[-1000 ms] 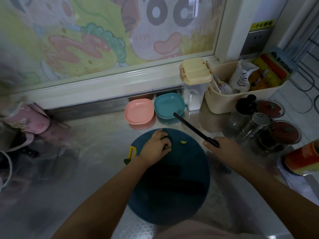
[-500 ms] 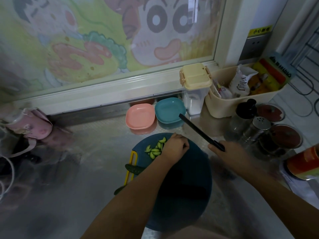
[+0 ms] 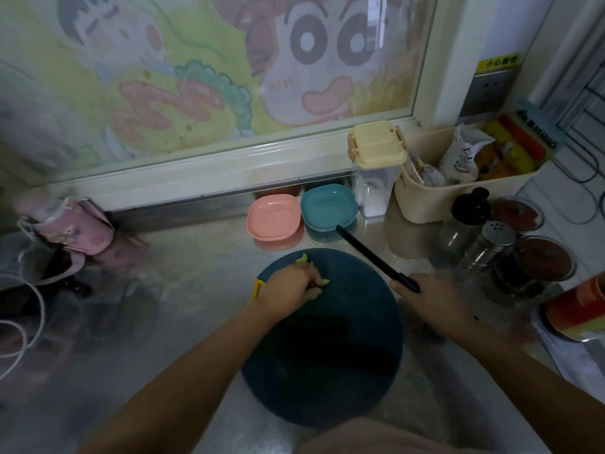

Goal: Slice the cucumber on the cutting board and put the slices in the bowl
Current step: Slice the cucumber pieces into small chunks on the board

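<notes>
Counter (image 3: 183,290): brushed metal, reflective, ending at a white sill.
Window (image 3: 229,77): behind the sill, painted with cartoon figures; fills the back of the view.
Pouch (image 3: 75,224): pink, far left of the left fingers, against the sill; a white cable (image 3: 42,309) loops below it, cut off by the left edge.
Peeler (image 3: 258,287): yellow; only a part shows, just left of the left wrist.
Left hand (image 3: 288,294): fingers curled down round the slices (image 3: 324,282).
Slices: green pieces at the left fingertips, one more just beyond the knuckles; the count under the palm cannot be told.
Board (image 3: 327,371): round, dark blue, under the left fingers; near rim hidden by clothing.
Dish (image 3: 273,217): pink, beyond the left fingers.
Bowl (image 3: 329,208): teal, just right of the dish, beyond both sets of fingers.
Knife (image 3: 370,253): black; blade slants away from the right fingers, tip at the bowl's near rim; contact there cannot be told.
Right hand (image 3: 429,298): fingers wrapped round the knife handle, at the board's right rim.
Tub (image 3: 376,152): yellow lid, beyond the knife tip.
Basket (image 3: 435,204): cream, holds packets, beyond the right fingers.
Jars (image 3: 540,263): right of the right fingers, blurred; an orange can (image 3: 582,306) is cut off by the right edge.
</notes>
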